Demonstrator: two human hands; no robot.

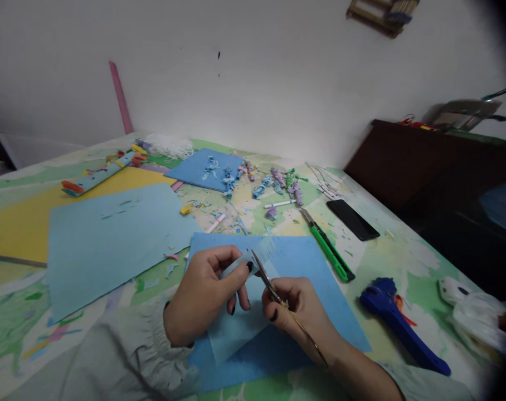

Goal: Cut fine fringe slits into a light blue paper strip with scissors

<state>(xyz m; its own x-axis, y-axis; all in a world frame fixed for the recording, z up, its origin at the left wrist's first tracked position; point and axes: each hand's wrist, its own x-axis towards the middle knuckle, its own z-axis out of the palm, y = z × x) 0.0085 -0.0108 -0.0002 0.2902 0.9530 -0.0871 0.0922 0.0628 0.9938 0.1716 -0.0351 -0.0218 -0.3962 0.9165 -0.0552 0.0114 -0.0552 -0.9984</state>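
**Left hand** point(203, 295): lower centre of frame. Curled shut in a pinch, thumb and fingertips clamped on the pale blue paper piece point(232, 334) near its upper edge.

**Right hand** point(303, 312): just right of the left. Closed around the handles of the scissors point(269, 284). Blades angled up and left, tips at the top edge of the pale blue paper piece, beside the left thumb. Gap between the blades too fine to read.

**Handling, as judged:** keep the paper taut close to the cut line, keep the left fingertips clear of the blades, use short snips near the pivot, and turn the paper rather than the scissors.

**Directly beneath:** darker blue sheet point(320, 262), flat on the bench point(382, 250).

**Right of centre:**
- green utility knife point(330, 250) along the sheet's right edge
- black phone point(352, 219) beyond it
- blue glue gun point(399, 323) towards lower right

**Left of centre:** large light blue sheet point(111, 245) overlapping a yellow sheet point(23, 223).

**Upper centre:**
- white marker point(280, 204)
- curled paper scraps point(273, 181), blue and lilac, scattered near the wall

**Upper left:** pink ruler point(120, 97) leaning on the wall.
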